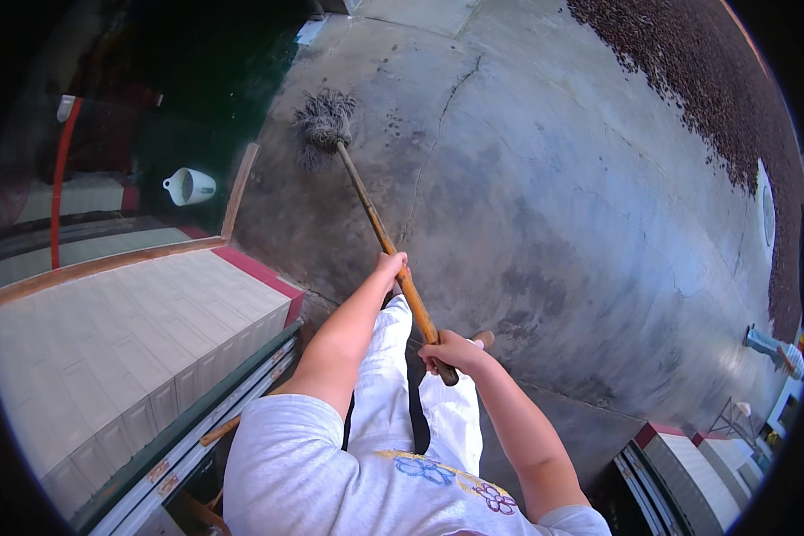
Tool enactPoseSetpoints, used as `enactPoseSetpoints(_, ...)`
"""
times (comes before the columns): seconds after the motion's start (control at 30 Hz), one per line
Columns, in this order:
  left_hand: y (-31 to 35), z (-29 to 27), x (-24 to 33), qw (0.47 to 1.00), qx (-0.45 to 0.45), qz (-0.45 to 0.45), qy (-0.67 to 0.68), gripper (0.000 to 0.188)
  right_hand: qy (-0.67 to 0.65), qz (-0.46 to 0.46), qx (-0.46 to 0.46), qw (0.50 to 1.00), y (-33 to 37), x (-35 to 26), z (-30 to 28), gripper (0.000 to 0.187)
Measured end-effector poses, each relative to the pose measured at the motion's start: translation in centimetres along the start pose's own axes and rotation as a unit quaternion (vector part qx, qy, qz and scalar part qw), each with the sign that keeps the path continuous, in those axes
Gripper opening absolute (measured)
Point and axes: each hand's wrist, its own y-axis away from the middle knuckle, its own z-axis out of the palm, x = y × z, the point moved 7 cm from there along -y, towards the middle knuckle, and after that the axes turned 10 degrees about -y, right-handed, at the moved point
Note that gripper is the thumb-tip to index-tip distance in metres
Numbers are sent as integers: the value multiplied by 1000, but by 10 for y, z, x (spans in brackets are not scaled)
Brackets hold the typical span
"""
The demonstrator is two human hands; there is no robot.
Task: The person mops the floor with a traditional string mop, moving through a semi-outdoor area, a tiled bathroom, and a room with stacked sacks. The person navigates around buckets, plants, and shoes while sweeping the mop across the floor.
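Observation:
Both of my hands are wrapped around the wooden handle of a mop (366,201). My left hand (391,265) grips it partway along the shaft, with the arm reaching forward. Close to the near end of the handle, my right hand (454,351) is closed, and a short stub pokes out below it. The grey string mop head (324,121) rests on the concrete floor ahead and to the left, its strands spread out. Darker, damp-looking patches mark the floor around it.
At left, a white tiled ledge (143,330) with a dark red end borders the floor. Beyond it are a white handled container (190,187) and a red pole (64,183). Dark brown loose material (679,71) covers the far right. What looks like a person in blue (774,350) is at right.

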Motion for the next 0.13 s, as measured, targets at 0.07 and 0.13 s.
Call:
enactPoseSetpoints(0.07, 11, 29, -2, 1000, -8, 0, -25, 10, 13, -11, 78, 997, -10, 0, -26, 14)
enactPoseSetpoints(0.13, 20, 48, -6, 999, -3, 2, -52, 10, 17, -41, 103, 994, -27, 11, -54, 15)
